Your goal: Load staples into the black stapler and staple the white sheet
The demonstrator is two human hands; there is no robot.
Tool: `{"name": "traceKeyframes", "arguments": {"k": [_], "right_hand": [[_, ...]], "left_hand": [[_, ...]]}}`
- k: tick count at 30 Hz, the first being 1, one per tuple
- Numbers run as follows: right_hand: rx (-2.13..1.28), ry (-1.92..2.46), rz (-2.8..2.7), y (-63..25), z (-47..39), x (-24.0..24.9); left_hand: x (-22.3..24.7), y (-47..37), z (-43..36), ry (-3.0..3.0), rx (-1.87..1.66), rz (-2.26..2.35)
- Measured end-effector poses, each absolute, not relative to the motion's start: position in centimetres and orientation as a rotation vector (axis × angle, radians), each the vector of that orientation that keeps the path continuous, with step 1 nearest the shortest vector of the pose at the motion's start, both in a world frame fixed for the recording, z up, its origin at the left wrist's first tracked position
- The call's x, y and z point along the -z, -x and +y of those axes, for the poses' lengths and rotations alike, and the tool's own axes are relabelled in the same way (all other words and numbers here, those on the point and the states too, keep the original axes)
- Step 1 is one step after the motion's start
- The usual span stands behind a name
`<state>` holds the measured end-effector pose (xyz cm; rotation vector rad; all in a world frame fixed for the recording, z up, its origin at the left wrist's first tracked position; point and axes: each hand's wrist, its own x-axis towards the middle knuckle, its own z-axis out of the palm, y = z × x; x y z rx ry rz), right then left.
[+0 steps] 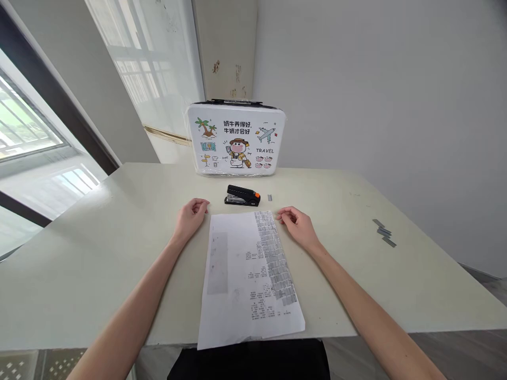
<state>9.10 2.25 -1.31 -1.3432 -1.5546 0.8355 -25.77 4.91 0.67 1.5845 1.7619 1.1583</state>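
Note:
A sheet of white paper (237, 274) lies on the table between my hands, its near end overhanging the front edge. Printed text shows on it, and a dense band of what look like staples (276, 258) runs down its right side. My left hand (193, 214) rests beside the paper's far left corner, fingers loosely curled around nothing. At the far right corner, my right hand (296, 221) lies with its fingers curled, holding nothing visible. Just beyond the paper sits a black stapler (242, 196) with an orange part. A small staple strip (270, 198) lies to its right.
A white case (237, 140) with cartoon prints and a black handle stands upright at the back of the table (119, 253). Several grey staple strips (384, 233) lie at the right. A wall closes off the back, and a window is at the left.

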Motion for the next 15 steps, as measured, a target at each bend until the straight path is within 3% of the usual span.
{"name": "traceKeyframes", "arguments": {"k": [15], "right_hand": [[-0.508,1.279,-1.878,-3.7,7.9,-0.8]], "left_hand": [[-1.1,25.6,4.8,-1.606,-1.114,1.784]]}}
